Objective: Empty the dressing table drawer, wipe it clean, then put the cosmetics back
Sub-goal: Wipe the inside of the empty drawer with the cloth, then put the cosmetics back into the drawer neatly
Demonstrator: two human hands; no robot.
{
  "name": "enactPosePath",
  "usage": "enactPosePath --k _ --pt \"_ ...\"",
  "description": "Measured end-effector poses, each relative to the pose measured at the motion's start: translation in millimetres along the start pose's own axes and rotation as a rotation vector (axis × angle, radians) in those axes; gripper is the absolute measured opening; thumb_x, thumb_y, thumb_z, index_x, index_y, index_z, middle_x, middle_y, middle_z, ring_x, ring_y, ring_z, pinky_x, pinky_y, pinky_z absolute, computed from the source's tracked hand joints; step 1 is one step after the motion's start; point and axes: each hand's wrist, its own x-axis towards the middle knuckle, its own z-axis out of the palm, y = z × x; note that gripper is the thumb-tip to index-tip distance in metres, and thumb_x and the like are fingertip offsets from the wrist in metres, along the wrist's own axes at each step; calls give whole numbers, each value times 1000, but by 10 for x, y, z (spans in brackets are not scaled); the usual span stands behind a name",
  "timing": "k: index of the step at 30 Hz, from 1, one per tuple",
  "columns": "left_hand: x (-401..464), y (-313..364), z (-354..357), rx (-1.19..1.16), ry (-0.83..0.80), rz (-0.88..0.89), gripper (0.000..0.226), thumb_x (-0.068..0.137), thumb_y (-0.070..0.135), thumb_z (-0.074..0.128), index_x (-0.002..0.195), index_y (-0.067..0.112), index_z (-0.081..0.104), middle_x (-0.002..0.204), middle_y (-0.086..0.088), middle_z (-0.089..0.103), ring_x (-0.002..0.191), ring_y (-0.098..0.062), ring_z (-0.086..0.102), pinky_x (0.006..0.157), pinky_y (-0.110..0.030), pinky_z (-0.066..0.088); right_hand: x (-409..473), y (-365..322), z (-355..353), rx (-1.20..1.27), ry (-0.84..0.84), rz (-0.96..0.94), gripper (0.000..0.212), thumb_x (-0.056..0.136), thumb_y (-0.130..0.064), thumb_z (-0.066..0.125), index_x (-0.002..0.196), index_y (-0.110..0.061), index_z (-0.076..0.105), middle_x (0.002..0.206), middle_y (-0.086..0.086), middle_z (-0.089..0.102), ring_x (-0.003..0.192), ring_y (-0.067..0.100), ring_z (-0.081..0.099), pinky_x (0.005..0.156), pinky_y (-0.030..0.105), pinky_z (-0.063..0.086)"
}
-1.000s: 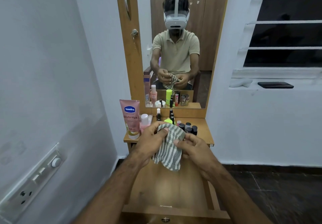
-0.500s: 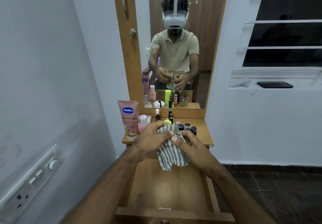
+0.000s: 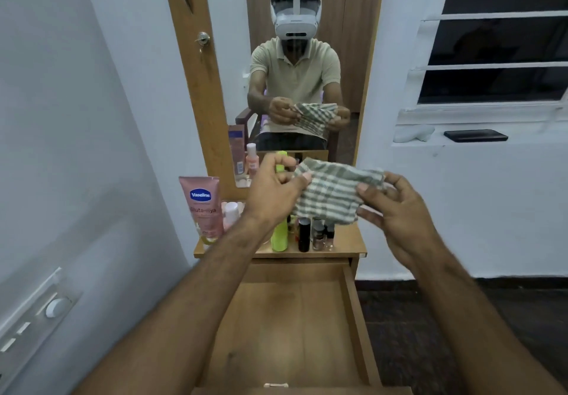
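A switch panel [image 3: 37, 318] sits low on the left wall. On the dressing table top [image 3: 347, 241] a pink Vaseline tube [image 3: 204, 207] stands upright at the left end, then a lime-green bottle [image 3: 280, 235] and a few small dark bottles [image 3: 315, 235]. Above them the left hand [image 3: 273, 192] pinches 1 edge of the checked cloth [image 3: 332, 195], and the right hand [image 3: 396, 210] pinches the other, holding it stretched between them. The open drawer [image 3: 292, 327] lies bare below. A phone [image 3: 475, 135] rests on the window ledge.

White walls [image 3: 92, 118], dark barred window [image 3: 498, 56], dark tiled floor [image 3: 430, 318]
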Motion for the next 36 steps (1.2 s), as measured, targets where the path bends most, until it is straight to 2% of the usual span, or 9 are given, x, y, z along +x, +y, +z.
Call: enactPosePath --k 5,9,12,16,22,25,29,32,36 --pt "516 44 316 295 -1 70 15 94 16 70 102 22 60 99 -3 69 89 -20 70 76 -38 62 627 -162 -32 -249 194 -121 43 85 -16 82 115 -19 51 115 10 63 87 19 72 62 28 59" --pt "822 -108 515 434 -155 -126 29 94 6 66 122 14 65 118 -6 67 106 -20 66 96 -34 56 992 12 -163 -586 271 -134 45 82 -29 83 109 -21 49 113 7 56 100 32 64 81 50 58" --pt "957 -206 646 498 -240 -207 25 97 -2 55 118 3 67 104 1 63 93 -11 61 79 -14 53 1147 202 -258 -680 244 -79 31 81 -28 84 94 -19 57 113 16 60 97 36 66 81 53 58" --pt "1081 -325 749 749 -372 -242 23 94 -1 51 102 11 69 94 5 61 81 -6 56 59 -13 43 1225 446 -371 -610 212 33 22 81 -17 85 84 -16 63 91 11 68 74 34 72 70 50 63" --pt "1177 -533 904 1115 -512 -214 19 98 13 56 113 5 65 114 -10 67 104 -24 65 91 -35 57 1219 765 -492 -794 18 105 20 88 -8 75 106 -13 73 111 9 67 78 21 69 74 32 60" --pt "1186 -592 969 1238 -466 -160 23 96 13 56 114 4 66 114 -11 65 104 -25 64 91 -35 57 1189 841 -538 -1089 -61 69 30 92 -15 69 121 -20 72 127 4 53 102 19 61 91 34 52" --pt "1217 -624 1021 1333 -665 -175 18 94 8 51 106 4 65 107 -10 63 96 -26 61 87 -37 55 1103 831 -492 -1274 -166 -152 39 88 -9 61 116 -33 74 116 -7 59 98 16 60 82 36 53" --pt "1226 -649 1065 1446 -820 -189 10 94 8 49 91 11 58 95 -8 57 90 -25 56 85 -38 52 1035 931 -442 -1543 -459 -36 51 89 -7 58 130 -36 67 139 -9 60 120 22 55 96 44 50" --pt "1209 -709 1068 1467 -846 -228 19 95 6 47 105 7 63 104 -9 60 93 -24 57 82 -37 48 968 1034 -434 -1655 -496 27 67 93 -5 50 149 -41 45 159 -15 36 132 25 35 100 42 36"
